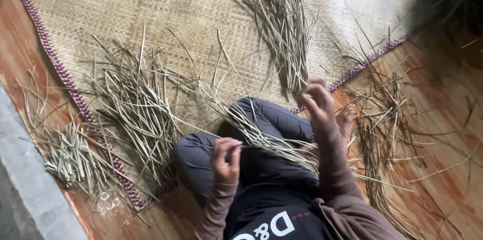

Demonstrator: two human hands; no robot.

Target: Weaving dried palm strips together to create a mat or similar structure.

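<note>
Nearest the camera, the left hand (226, 157) is pinching a long reed strand (261, 137) lying across the lap, keeping it taut. The right hand (317, 102) is closing on the reed bundle (282, 24) lying beyond on the woven mat (126, 4).

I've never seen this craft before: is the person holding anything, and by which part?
The left hand pinches the near end of a thin dried grass strand lying across the lap. The right hand grips the lower ends of a bundle of stalks.
</note>
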